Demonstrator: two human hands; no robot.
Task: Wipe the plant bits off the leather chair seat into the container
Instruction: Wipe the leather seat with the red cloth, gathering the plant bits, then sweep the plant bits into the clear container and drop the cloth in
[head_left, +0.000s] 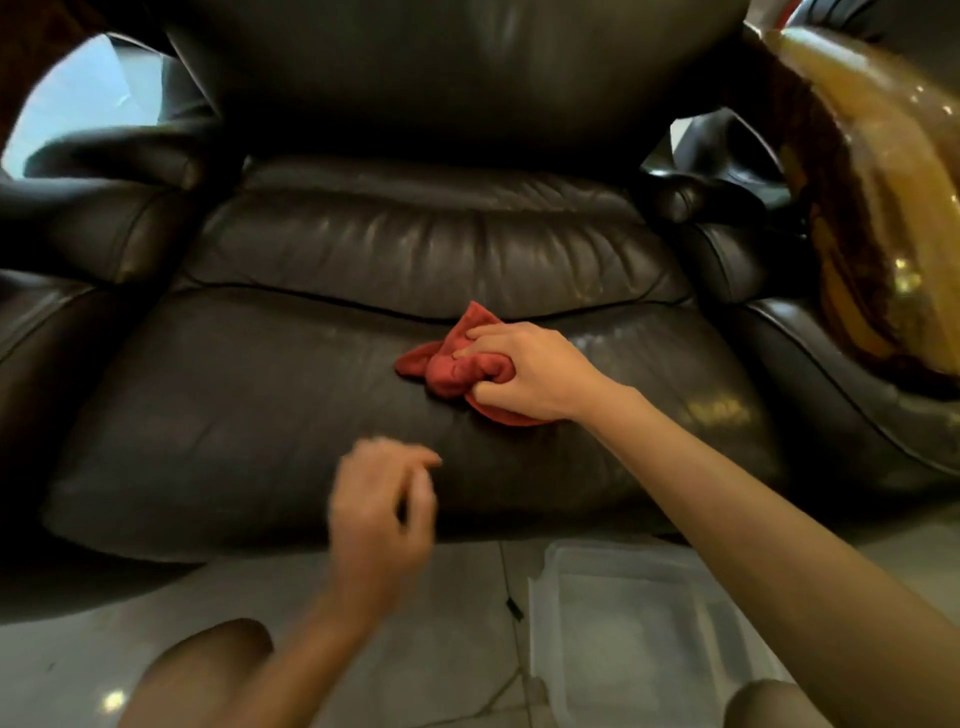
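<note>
Dark leather armchair seat (249, 415) seen from above and in front; seat cushion fills the middle of the view, with padded armrests on either side. A red cloth (457, 364) is bunched on the seat, right of centre, near the seam where seat meets backrest. The right hand (524, 374) is clamped around the cloth, fingers curled into its folds, and the cloth is pressed onto the leather. The left hand (379, 514) is blurred, held over the front edge of the seat with fingers loosely curled and nothing gripped; no contact with the leather can be confirmed. The two hands are well apart. A clear plastic container (623, 634) is set on the pale tiled floor (415, 649), just in front of the chair and below the right forearm. Plant bits cannot be made out on the seat. A shiny brown-gold cushion (872, 208) is seen on the right armrest.
</note>
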